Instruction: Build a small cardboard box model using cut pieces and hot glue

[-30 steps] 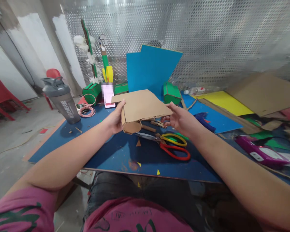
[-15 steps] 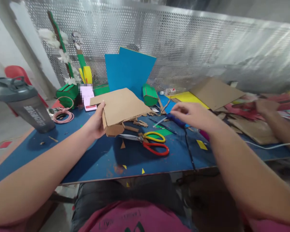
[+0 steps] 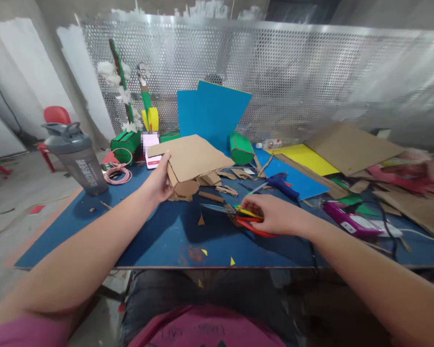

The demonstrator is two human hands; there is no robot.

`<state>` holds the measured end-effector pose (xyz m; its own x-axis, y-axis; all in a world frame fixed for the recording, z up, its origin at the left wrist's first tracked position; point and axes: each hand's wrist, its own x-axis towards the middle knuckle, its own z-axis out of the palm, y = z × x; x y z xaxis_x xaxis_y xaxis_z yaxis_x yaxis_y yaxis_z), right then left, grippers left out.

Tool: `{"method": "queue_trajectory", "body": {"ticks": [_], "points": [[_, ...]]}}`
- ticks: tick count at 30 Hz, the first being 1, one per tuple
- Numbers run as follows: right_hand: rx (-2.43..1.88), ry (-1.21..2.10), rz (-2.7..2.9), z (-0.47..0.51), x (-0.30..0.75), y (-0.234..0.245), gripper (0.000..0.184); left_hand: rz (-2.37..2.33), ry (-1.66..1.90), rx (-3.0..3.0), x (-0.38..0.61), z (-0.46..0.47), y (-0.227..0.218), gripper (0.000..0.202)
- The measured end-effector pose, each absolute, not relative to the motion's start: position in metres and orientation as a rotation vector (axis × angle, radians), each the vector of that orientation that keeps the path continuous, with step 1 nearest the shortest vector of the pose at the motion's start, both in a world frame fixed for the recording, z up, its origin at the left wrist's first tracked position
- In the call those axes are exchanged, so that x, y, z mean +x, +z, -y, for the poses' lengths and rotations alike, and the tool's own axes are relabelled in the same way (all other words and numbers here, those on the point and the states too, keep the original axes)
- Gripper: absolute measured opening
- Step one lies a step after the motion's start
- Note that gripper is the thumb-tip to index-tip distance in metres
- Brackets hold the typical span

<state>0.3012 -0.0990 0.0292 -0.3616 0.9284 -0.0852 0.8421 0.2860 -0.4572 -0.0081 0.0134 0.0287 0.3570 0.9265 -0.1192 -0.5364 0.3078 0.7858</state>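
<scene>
Right hand (image 3: 275, 214) swings from glue gun (image 3: 284, 185) to scissors (image 3: 217, 207), fingers curled round the handles, nearer the table surface's (image 3: 148, 253) front edge; left hand (image 3: 159, 180) grips the cardboard form (image 3: 197, 156) farther back. Blades point leftward: a slip could nick that hand.

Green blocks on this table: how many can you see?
3: the left block by the pink cable, the middle block partly hidden behind the held cardboard, and the right block near the blue board. More may be hidden.
</scene>
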Motion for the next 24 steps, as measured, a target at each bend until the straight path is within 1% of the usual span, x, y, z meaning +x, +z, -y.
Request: {"method": "queue_trajectory", "body": {"ticks": [5,7,9,12,16,18,22,24], "points": [[-1.492,1.162,1.865,0.130,0.298,0.040,0.040,-0.732,1.154,0.733,-0.003,-0.010,0.034,0.056],[-1.445,1.314,1.668,0.148,0.287,0.041,0.037,-0.759,1.178,0.741,-0.001,-0.009,0.035,0.056],[-1.412,1.472,1.610,0.163,0.273,0.040,0.033,-0.762,1.223,0.750,0.002,-0.007,0.037,0.055],[-1.363,1.517,1.601,0.175,0.258,0.036,0.034,-0.732,1.291,0.749,0.006,-0.005,0.038,0.058],[-1.255,1.627,1.572,0.179,0.255,0.034,0.040,-0.727,1.298,0.752,0.010,-0.002,0.039,0.061],[-1.232,1.655,1.597,0.179,0.257,0.035,0.040,-0.736,1.302,0.754,0.011,-0.001,0.039,0.061],[-1.244,1.600,1.494,0.175,0.257,0.035,0.036,-0.774,1.312,0.754,0.012,0.000,0.038,0.060],[-1.233,1.517,1.380,0.167,0.253,0.033,0.035,-0.780,1.321,0.755,0.014,0.002,0.039,0.058]]}}
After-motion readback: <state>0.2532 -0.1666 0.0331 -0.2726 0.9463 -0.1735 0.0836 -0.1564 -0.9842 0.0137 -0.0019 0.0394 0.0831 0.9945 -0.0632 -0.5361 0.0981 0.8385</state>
